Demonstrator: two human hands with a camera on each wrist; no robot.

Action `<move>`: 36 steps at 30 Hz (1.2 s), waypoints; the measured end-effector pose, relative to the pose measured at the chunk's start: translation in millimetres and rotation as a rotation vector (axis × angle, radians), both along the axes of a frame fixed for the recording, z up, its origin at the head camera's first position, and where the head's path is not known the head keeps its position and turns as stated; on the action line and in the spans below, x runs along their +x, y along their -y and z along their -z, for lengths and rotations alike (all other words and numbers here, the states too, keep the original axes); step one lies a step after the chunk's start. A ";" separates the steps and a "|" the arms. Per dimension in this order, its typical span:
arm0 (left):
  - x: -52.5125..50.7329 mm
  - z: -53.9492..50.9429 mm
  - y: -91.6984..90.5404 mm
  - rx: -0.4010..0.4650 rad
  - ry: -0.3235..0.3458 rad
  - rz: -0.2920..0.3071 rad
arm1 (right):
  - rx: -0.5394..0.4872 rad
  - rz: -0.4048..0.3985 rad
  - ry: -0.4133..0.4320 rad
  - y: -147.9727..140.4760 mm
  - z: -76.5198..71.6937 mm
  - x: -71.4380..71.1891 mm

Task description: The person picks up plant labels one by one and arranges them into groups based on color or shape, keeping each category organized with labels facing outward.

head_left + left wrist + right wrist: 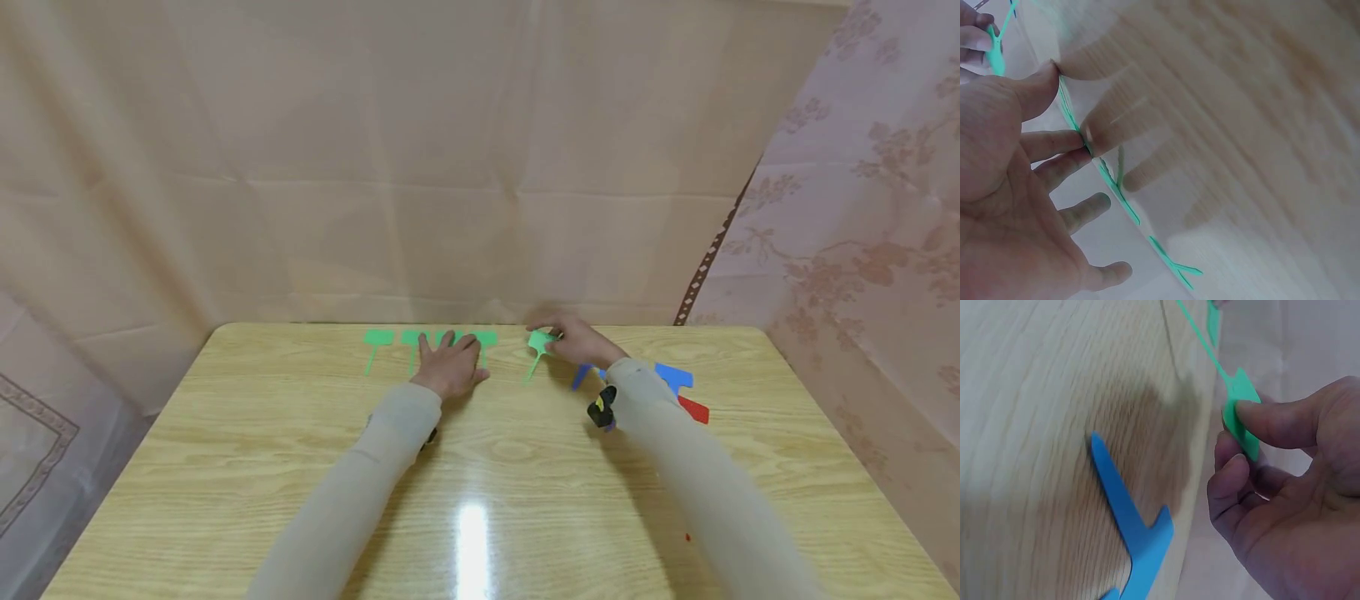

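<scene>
Near the table's far edge, several green T-shaped plant labels lie in a row, the leftmost label (379,337) apart from the hands. My left hand (450,369) is spread over the others, fingertips touching them and partly hiding them; one green label (489,337) shows beside its fingers. To the right, my right hand (579,340) pinches another green T-shaped label (1241,419) by its wide head between thumb and fingers. Its thin stem points toward the left hand, raised above the wood in the right wrist view. A blue T-shaped label (1129,519) lies below that hand.
Under and beside the right forearm lie more blue labels (675,377) and a red label (694,410), partly covered by the sleeve. A small red bit (687,537) lies nearer the front. The wooden table (247,467) meets a hanging beige cloth (450,208) behind.
</scene>
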State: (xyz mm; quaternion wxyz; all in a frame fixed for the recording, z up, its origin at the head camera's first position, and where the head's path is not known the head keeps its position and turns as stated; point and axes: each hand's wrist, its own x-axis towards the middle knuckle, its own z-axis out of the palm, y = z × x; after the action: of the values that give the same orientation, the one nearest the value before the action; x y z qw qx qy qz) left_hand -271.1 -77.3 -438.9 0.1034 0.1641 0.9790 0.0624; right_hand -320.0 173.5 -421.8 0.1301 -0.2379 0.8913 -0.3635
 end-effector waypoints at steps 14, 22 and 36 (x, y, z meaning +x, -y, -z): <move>-0.1 0.7 -2.2 -0.014 -0.012 -0.002 | 0.117 -0.022 -0.257 33.0 22.5 -16.4; 0.5 2.0 -1.1 -0.019 -0.009 -0.004 | 0.234 0.035 -0.233 36.0 20.8 -7.9; 1.3 1.0 -1.8 -0.025 -0.012 -0.008 | 0.276 0.178 -0.207 39.7 24.6 -9.2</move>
State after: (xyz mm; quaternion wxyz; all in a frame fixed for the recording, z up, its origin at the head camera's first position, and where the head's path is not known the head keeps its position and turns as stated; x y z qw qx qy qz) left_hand -269.8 -75.5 -439.9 0.0992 0.1592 0.9810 0.0493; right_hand -329.2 133.7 -446.4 0.0363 -0.1740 0.9589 -0.2213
